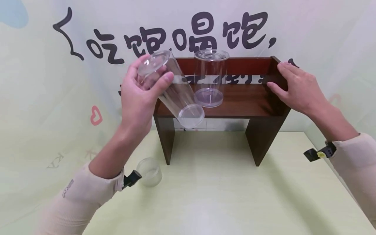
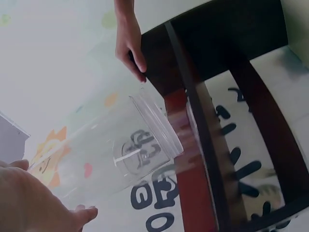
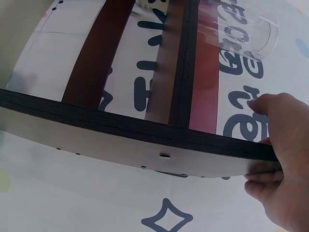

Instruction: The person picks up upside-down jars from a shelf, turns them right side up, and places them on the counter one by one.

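My left hand (image 1: 135,94) grips a tall clear plastic jar (image 1: 183,94) around its upper end, thumb on the near side. The jar tilts in the air in front of the shelf's left part, its lower end toward the right. A second clear jar (image 1: 210,73) stands upright on the board of a dark brown wooden shelf (image 1: 246,101), partly behind the held one. At the shelf's right side panel, my right hand (image 1: 302,86) holds the upper edge; the right wrist view has its thumb (image 3: 263,104) on one face and fingers on the other.
A shorter clear container (image 1: 149,173) is on the pale table (image 1: 205,195), left of the shelf's left leg. Two side panels carry the shelf, leaving a gap beneath its board. Behind it hangs a white backdrop (image 1: 111,19) with dark lettering.
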Tool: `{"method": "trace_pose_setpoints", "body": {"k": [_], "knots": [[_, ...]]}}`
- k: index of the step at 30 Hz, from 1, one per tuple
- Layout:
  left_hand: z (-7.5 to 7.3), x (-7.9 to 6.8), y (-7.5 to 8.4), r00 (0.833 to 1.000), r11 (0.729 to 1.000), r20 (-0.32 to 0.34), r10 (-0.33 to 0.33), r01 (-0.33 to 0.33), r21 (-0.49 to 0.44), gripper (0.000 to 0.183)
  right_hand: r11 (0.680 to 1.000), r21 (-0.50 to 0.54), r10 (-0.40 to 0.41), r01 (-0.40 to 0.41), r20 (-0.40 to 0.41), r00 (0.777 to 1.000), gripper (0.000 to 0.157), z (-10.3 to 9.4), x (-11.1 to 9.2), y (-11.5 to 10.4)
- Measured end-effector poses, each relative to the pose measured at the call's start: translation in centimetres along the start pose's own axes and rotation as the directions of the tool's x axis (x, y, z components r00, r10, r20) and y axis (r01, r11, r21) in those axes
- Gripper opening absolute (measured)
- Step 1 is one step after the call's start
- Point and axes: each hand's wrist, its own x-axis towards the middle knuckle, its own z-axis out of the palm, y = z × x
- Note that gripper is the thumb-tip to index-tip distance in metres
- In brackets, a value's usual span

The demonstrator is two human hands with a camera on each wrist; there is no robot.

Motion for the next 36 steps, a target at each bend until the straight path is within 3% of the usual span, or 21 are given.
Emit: {"method": "trace_pose_setpoints", "body": {"k": [12, 19, 23, 27, 32, 36], "knots": [[0.4, -3.3, -3.2, 1.000, 0.997, 0.010, 0.004, -0.003, -0.077, 0.066, 0.996, 0.064, 0.061, -0.062, 0.011, 0.998, 0.061, 0.2, -0.4, 0.1], [1.2, -4.7, -5.4, 1.000, 0.984, -0.006, -0.005, 0.004, -0.178, 0.066, 0.990, 0.105, 0.089, -0.089, 0.004, 0.996, 0.061, -0.2, -0.8, 0.2], [1.6, -5.3, -6.4, 1.000, 0.971, -0.012, -0.014, 0.011, -0.237, 0.066, 0.995, 0.096, 0.037, -0.034, -0.033, 0.999, 0.060, -0.5, -1.3, -0.3], [2.0, -5.9, -7.1, 0.999, 0.952, -0.027, -0.035, 0.025, -0.306, 0.065, 0.996, 0.053, -0.067, 0.073, -0.110, 0.992, 0.064, -0.5, -2.4, -1.5], [2.4, -6.6, -8.0, 0.997, 0.930, -0.049, -0.056, 0.034, -0.365, 0.065, 0.969, 0.025, -0.232, 0.244, -0.238, 0.943, 0.065, -0.1, -4.0, -4.0], [2.8, -7.0, -8.6, 0.996, 0.914, -0.070, -0.059, 0.026, -0.405, 0.068, 0.941, 0.093, -0.286, 0.326, -0.300, 0.910, 0.072, 0.4, -5.3, -6.3]]}}
